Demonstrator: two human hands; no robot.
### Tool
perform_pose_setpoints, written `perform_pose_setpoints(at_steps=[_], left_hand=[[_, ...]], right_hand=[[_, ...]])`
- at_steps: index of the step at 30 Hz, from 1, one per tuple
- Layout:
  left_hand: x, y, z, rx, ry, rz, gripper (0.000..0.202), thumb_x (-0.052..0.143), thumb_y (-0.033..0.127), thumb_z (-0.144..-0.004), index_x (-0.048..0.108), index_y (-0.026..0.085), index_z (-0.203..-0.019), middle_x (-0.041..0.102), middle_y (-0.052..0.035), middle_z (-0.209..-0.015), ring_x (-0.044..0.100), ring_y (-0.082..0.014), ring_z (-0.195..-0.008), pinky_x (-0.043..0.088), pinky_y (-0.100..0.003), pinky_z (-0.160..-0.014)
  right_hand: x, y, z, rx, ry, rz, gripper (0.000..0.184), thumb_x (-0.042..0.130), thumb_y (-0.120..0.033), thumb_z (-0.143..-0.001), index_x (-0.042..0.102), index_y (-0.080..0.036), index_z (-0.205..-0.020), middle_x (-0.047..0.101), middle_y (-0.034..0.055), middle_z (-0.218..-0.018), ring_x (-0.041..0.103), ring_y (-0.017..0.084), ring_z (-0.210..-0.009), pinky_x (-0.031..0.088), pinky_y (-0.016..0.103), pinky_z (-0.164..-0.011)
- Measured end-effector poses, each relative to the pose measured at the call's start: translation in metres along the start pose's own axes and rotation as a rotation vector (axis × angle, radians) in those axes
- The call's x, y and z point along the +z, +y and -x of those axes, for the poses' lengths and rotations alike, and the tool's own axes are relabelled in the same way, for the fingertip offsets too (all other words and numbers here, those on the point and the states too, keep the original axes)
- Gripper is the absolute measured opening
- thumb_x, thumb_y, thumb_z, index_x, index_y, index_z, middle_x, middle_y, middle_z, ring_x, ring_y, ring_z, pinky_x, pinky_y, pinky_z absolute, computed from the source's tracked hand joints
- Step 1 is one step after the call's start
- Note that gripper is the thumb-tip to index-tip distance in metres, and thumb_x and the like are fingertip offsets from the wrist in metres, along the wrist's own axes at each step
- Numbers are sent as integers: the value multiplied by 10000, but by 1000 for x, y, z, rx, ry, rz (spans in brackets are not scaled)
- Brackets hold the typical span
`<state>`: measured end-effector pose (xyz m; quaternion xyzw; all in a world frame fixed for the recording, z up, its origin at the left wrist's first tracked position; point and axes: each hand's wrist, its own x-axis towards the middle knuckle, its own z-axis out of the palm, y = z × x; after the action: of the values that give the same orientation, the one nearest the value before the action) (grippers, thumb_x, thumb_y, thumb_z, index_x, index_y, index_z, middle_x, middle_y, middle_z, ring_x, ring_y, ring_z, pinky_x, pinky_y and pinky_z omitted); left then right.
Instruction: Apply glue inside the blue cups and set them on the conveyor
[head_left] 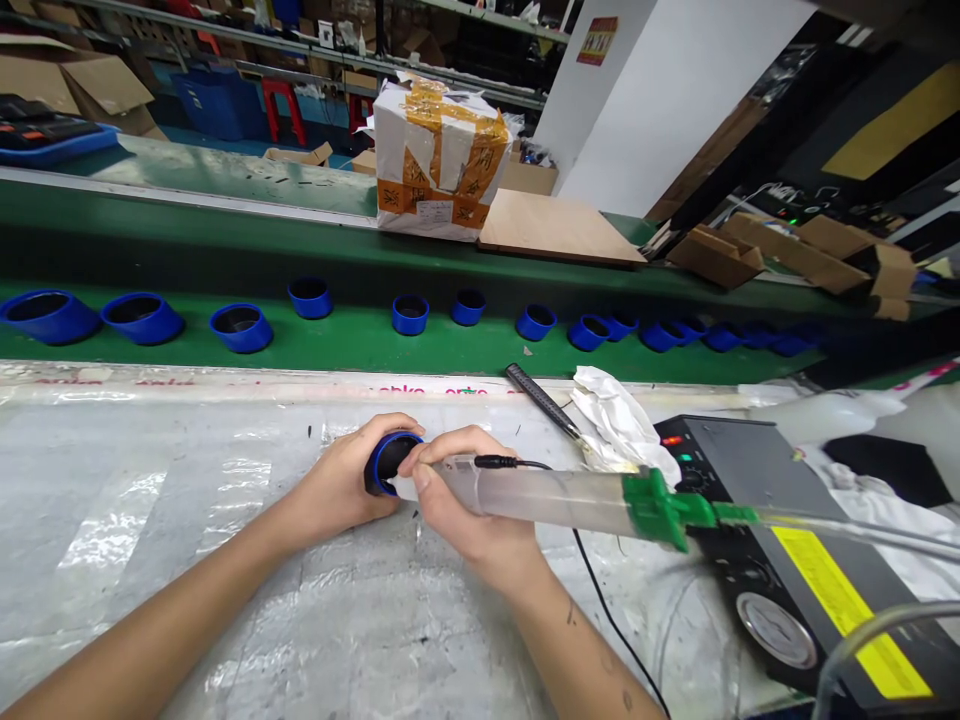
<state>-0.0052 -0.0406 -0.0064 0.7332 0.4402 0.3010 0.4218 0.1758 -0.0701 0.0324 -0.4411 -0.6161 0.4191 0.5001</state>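
My left hand is wrapped round a small black cup with a blue rim, its opening tilted toward me and to the right. My right hand grips a large translucent dispensing syringe lying almost level. The syringe's tip is at the cup's opening; fingers partly hide it, and I cannot tell whether it touches the inside wall. A green cap closes the syringe's back end, with a clear hose running off to the right. A black cable plug lies along the barrel by my right fingers.
Several blue cups stand along the green conveyor beyond the bench. Right of my hands are a black-handled tool, crumpled white tissue and a dispenser control box with a round gauge. A taped carton stands farther back.
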Motion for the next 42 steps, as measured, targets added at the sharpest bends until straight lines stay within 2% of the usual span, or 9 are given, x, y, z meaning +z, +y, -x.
perform_pose_setpoints(at_steps=[13, 25, 30, 36, 42], left_hand=[[0, -1, -1, 34, 2, -4, 553, 706, 113, -770, 504, 271, -1260, 692, 1, -1174, 700, -184, -981, 538, -268, -818], [-1, 0, -1, 28, 4, -52, 537, 711, 173, -779, 501, 259, -1265, 700, -18, -1165, 702, -203, -960, 546, -290, -815], [1, -2, 0, 24, 13, -54, 567, 724, 167, -764, 510, 264, -1280, 706, -12, -1172, 708, -209, -969, 542, -289, -812], [1, -3, 0, 7, 21, -64, 562, 726, 170, -758, 519, 260, -1273, 706, -1, -1114, 696, -184, -874, 538, -274, -763], [1, -2, 0, -9, 13, -63, 574, 715, 154, -754, 510, 269, -1278, 703, 1, -1112, 692, -187, -897, 539, -282, -779]], right_hand=[[8, 4, -3, -37, 93, -105, 70, 726, -223, -830, 688, -261, -874, 787, 21, -819, 779, 221, -832, 624, 375, -822], [10, 8, -7, -65, 170, -126, 84, 719, -213, -826, 671, -260, -877, 793, 32, -867, 747, 193, -737, 629, 387, -812], [10, 9, -8, -44, 208, -123, 67, 713, -238, -824, 667, -259, -868, 787, 37, -857, 769, 224, -841, 626, 391, -811], [7, 8, -10, -67, 226, -140, 74, 718, -225, -834, 674, -257, -884, 797, 35, -865, 772, 218, -832, 624, 398, -835], [2, 9, -11, -75, 243, -103, 82, 724, -223, -844, 666, -253, -894, 803, 39, -881, 781, 230, -884, 617, 399, -862]])
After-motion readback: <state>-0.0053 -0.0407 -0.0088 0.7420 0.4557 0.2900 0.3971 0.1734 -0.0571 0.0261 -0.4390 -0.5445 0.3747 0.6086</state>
